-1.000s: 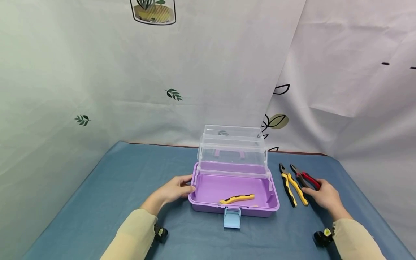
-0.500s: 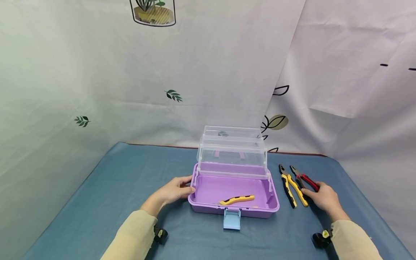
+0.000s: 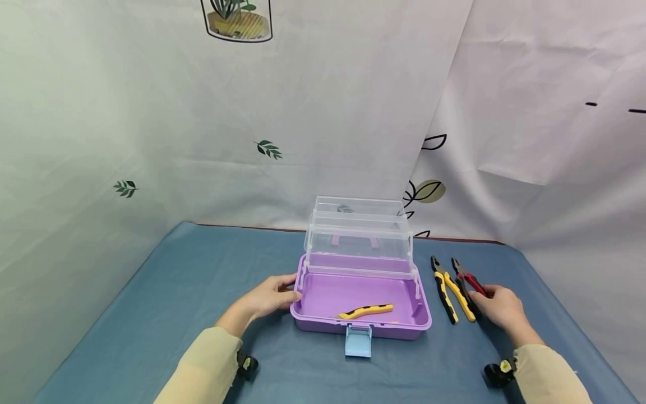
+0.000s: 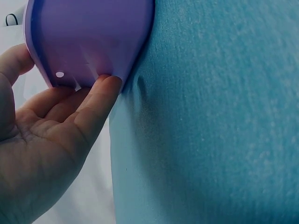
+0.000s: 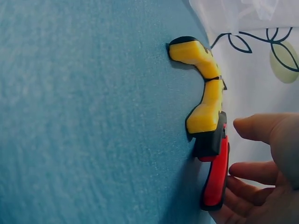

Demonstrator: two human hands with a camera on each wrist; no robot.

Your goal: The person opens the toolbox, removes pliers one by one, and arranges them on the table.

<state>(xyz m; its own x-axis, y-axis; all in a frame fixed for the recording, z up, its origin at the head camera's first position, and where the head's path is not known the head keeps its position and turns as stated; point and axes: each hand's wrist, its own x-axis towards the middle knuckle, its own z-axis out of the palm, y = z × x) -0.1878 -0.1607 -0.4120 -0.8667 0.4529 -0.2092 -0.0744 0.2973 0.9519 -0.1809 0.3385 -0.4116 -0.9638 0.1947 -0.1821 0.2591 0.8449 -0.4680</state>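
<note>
The left hand point(image 3: 264, 297) grips the left end of a purple plastic toolbox point(image 3: 323, 289), thumb over the rim. Its fingers point(image 4: 100, 100) press the outer wall in the left wrist view. Inside the box lies a curved yellow-and-black tool point(image 3: 365, 310). At the right, the right hand point(image 3: 504, 311) holds red-and-black pliers point(image 5: 216, 179) by the handles, its fingers along the red one; their jaws point away from the person. Left of these, a pair of yellow-and-black pliers point(image 3: 442, 292) lies with handles spread on the blue cloth.
The toolbox's clear lid point(image 3: 358, 224) stands raised at the back, and its light blue latch point(image 3: 358, 342) hangs down in front. A blue cloth point(image 3: 202, 269) covers the table. Behind it hangs a white printed curtain point(image 3: 328, 112).
The right hand has shifted slightly left, and the handles of the red-and-black pliers have swung left toward the yellow-and-black pair. The left hand keeps its hold on the toolbox.
</note>
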